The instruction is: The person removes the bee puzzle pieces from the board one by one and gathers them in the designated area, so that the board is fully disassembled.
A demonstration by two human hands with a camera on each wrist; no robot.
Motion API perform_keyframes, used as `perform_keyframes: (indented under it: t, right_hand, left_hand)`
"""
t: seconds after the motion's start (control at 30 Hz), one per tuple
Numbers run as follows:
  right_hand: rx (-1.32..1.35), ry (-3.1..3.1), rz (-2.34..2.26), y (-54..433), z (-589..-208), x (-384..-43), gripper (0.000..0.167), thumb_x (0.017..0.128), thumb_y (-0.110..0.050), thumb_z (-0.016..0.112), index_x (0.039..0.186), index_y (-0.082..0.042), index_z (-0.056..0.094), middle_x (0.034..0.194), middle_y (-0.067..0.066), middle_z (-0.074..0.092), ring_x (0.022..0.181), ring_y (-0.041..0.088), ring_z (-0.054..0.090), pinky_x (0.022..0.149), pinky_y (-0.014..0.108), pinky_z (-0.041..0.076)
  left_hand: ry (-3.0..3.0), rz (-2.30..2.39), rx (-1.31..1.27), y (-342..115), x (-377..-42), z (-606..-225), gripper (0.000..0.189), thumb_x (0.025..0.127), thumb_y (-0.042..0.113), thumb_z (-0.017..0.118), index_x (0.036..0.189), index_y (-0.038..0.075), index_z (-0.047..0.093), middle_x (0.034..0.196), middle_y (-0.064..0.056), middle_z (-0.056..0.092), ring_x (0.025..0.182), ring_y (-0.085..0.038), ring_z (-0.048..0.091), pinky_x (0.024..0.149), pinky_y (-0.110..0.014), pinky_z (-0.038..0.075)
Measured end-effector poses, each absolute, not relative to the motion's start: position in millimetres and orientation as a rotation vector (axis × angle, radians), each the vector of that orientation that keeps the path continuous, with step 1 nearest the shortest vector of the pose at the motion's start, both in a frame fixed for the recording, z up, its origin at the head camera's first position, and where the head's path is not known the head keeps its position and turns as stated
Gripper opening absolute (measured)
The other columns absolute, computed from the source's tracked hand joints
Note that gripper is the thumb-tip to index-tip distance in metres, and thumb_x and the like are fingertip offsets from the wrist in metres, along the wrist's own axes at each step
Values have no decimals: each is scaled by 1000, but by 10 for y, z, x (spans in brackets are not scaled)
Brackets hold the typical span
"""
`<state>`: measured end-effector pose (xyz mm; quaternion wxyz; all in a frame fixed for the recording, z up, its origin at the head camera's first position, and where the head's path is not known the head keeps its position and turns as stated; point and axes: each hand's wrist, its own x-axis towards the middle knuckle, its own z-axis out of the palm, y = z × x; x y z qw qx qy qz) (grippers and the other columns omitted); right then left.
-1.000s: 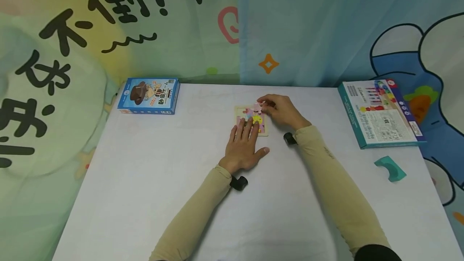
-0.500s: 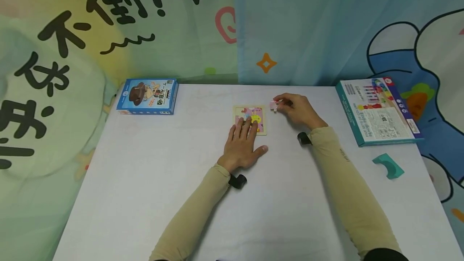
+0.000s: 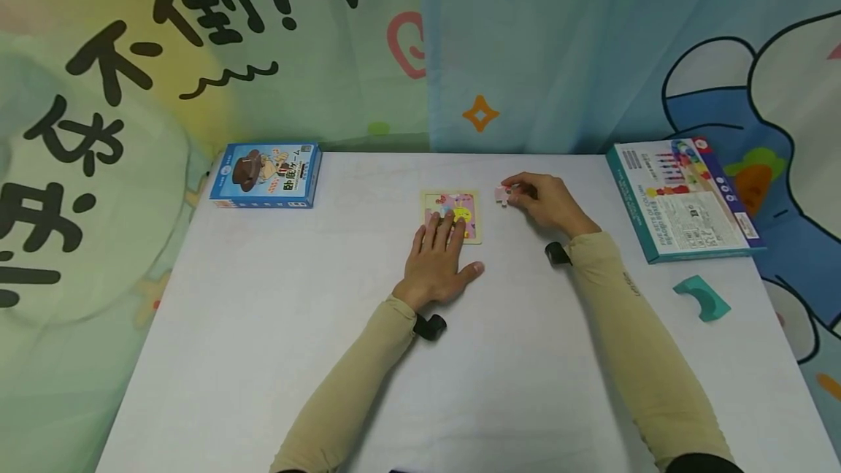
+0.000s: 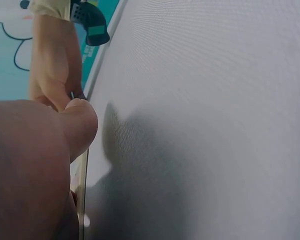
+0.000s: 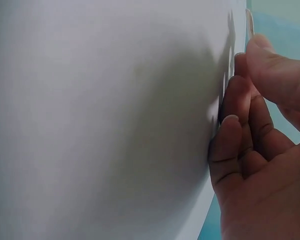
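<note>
A small jigsaw puzzle [image 3: 465,204] with a pale frame and a pink and yellow picture lies near the table's far side. My left hand [image 3: 432,268] rests flat over its lower part, fingers straight, thumb spread on the table. Just right of the frame, my right hand [image 3: 550,203] pinches a pink puzzle piece [image 3: 501,196] between thumb and fingers, low over the table. In the right wrist view, the thin edge of the piece [image 5: 250,22] shows beyond the thumb tip. The left wrist view has my left thumb [image 4: 81,122] close up, and part of the puzzle is hidden.
A blue box [image 3: 268,174] with a hat picture lies at the back left. A larger teal-edged box [image 3: 686,199] lies at the back right, with a teal curved block [image 3: 704,298] in front of it. A printed curtain [image 3: 525,50] hangs behind the white table [image 3: 328,261].
My right hand has drawn the pink piece off the puzzle's upper right corner and moved right with it, then slightly more. The left hand stays in place on the puzzle.
</note>
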<state>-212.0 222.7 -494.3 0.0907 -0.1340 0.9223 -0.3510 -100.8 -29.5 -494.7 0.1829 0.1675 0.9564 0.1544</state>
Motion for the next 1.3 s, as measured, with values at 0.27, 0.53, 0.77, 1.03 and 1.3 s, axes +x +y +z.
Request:
perform_keyframes:
  t: [0.27, 0.53, 0.77, 1.03, 1.3]
  right_hand:
    - [-376, 2741, -1039, 2240, -4970, -2102, 30, 105, -12, 68, 134, -9, 71, 108, 17, 71, 98, 30, 64, 91, 46, 49]
    - [-372, 2746, -1019, 2251, -4989, -2105, 29, 104, -11, 69, 133, -9, 72, 105, 16, 69, 94, 29, 61, 86, 42, 48]
    - [-399, 2758, -1040, 2254, -4985, -2115, 29, 101, -6, 71, 130, -6, 73, 101, 15, 71, 90, 27, 63, 82, 35, 49]
    - [-399, 2753, -1059, 2272, -4986, -2119, 29, 100, -5, 72, 128, -5, 73, 101, 15, 72, 90, 26, 65, 80, 30, 49]
    - [-367, 2737, -1059, 2273, -4976, -2120, 23, 99, -7, 73, 122, -4, 73, 102, 15, 71, 92, 26, 63, 82, 31, 49]
  left_hand:
    - [2696, 445, 465, -286, -1038, -4979, 86, 109, 62, 41, 173, 16, 7, 181, -8, -1, 167, -29, -7, 135, -50, 0]
    - [2724, 480, 483, -306, -1064, -4972, 80, 109, 60, 43, 171, 16, 19, 179, -10, 8, 167, -32, 1, 134, -51, 7]
    - [2739, 511, 484, -314, -1060, -4905, 77, 109, 59, 45, 169, 15, 26, 178, -12, 14, 166, -37, 5, 133, -53, 11]
    - [2720, 553, 471, -315, -1065, -4928, 75, 109, 57, 46, 170, 17, 25, 178, -14, 9, 166, -38, 2, 133, -52, 10]
    - [2684, 629, 432, -347, -1037, -4918, 75, 109, 55, 48, 171, 19, 24, 179, -14, -2, 166, -39, -9, 134, -53, 8]
